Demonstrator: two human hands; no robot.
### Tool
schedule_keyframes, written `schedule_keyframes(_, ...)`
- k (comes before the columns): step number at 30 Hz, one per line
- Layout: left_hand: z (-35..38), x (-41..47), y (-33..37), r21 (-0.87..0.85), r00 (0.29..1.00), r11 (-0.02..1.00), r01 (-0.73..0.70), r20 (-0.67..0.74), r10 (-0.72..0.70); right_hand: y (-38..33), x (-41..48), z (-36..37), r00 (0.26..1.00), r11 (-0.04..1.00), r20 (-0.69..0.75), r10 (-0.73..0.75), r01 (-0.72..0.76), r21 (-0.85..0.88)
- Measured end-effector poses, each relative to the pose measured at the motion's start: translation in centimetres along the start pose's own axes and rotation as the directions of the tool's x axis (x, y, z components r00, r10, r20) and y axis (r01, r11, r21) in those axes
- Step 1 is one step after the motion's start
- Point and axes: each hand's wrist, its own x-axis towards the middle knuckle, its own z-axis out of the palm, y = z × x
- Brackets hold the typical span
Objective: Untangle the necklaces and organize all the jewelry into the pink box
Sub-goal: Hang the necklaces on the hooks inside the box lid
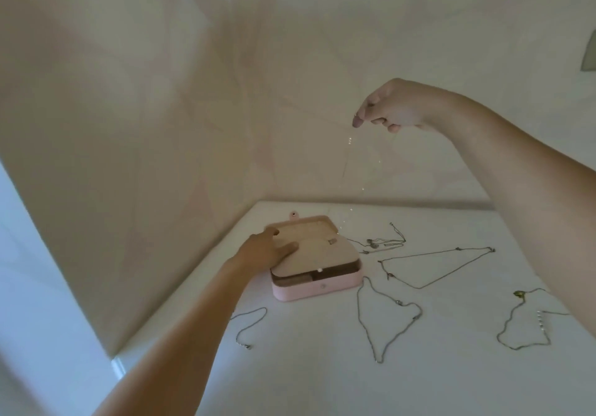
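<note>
The pink box [322,288] lies open on the white table near the back left corner, with a beige inner flap [319,254] partly raised over its compartments. My left hand [267,248] holds that flap at its left edge, thumb behind and fingers on top. High above the table my right hand [387,107] pinches a thin glittering necklace [346,170] that hangs down to the box's back right corner. Several other chains lie spread on the table: one [435,269] stretched into a triangle, one [383,315] in front of the box.
More chains lie at the far right [522,322], at the left front [246,328] and behind the box [383,241]. Beige walls meet in a corner behind the box. The table's left edge [135,348] runs along the wall.
</note>
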Motion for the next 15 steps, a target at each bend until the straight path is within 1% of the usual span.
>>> schedule_keyframes(3, 0.3, 0.7, -0.2, -0.019, 0.996, 0.999, -0.032, 0.087, 0.034, -0.4, 0.8, -0.1, 0.998, 0.999, 0.044, -0.048, 0.048, 0.007)
schedule_keyframes(4, 0.3, 0.9, -0.3, -0.051, 0.994, 0.998, -0.023, 0.11, 0.029, -0.5, 1.0, -0.1, 0.996, 0.998, 0.061, -0.062, 0.062, 0.002)
schedule_keyframes(6, 0.1, 1.3, -0.5, -0.138, 0.991, 0.99, 0.0, 0.133, 0.018, -0.8, 1.5, 0.0, 0.993, 0.996, 0.076, -0.091, 0.092, -0.016)
schedule_keyframes(9, -0.3, 1.9, -0.1, -0.176, 0.989, 0.984, -0.016, 0.144, 0.042, -0.9, 2.2, 0.3, 0.989, 0.992, 0.088, -0.118, 0.122, -0.039)
schedule_keyframes(12, -0.3, 2.2, 0.4, -0.208, 0.99, 0.977, -0.052, 0.12, 0.078, -0.7, 2.9, 0.8, 0.986, 0.989, 0.093, -0.136, 0.14, -0.039)
schedule_keyframes(15, 0.8, 2.4, 0.5, -0.188, 0.996, 0.979, -0.076, 0.021, 0.081, -0.4, 3.4, 1.1, 0.986, 0.986, 0.08, -0.148, 0.153, -0.063)
